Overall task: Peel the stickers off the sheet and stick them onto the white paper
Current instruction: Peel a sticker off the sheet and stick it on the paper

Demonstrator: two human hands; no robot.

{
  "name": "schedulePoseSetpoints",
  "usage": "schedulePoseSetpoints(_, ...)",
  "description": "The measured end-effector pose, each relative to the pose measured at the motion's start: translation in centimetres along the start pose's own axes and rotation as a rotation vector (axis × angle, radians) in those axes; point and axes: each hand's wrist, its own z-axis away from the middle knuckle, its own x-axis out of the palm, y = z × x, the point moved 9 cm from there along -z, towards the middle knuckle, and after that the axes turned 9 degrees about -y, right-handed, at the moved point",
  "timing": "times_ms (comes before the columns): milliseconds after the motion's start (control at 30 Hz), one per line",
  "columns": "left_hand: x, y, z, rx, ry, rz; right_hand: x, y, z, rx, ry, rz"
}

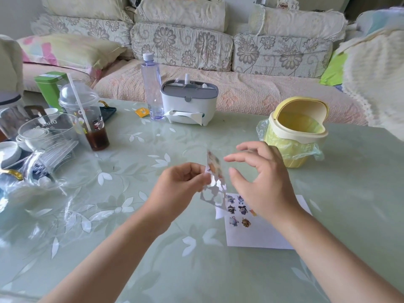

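Sticker sheet held up over the bench (pixel 153 259)

The left hand (pixel 181 182) pinches the partly emptied sticker sheet (pixel 213 169) in the air. The right hand (pixel 260 182) is beside it with fingers spread, gripping nothing. Below lies the white paper (pixel 262 235), bearing several stickers (pixel 239 211), between the near edge and the yellow bin (pixel 295 132) by the far edge.

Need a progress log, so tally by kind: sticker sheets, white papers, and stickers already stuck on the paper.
Sticker sheet: 1, pinched by the left hand
White paper: 1
Stickers on the paper: 6 whole; an orange bit beside the right hand is unclear, not counted
Total: 8
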Motion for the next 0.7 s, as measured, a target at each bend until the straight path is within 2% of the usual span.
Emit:
schedulePoseSetpoints(67,0.4,0.2,0.0,0.016,-0.013,0.079,0.4,-1.3,0.2,-0.101,-0.008,0.018)
schedulePoseSetpoints(167,0.9,0.4,-0.1,0.033,-0.022,0.124,1.2,-2.1,0.3,-0.153,-0.059,0.028)
schedulePoseSetpoints(333,1.0,0.5,0.0,0.064,-0.002,0.137,1.3,-1.6,0.2,-0.085,-0.072,-0.057)
schedulePoseSetpoints(533,0.7,1.1,0.1,0.114,0.015,0.077,1.4,-0.7,0.1,0.091,-0.144,-0.204)
schedulePoseSetpoints(700,1.5,1.2,0.4,0.085,-0.024,0.068,1.2,-1.2,0.2,0.018,-0.093,-0.103)
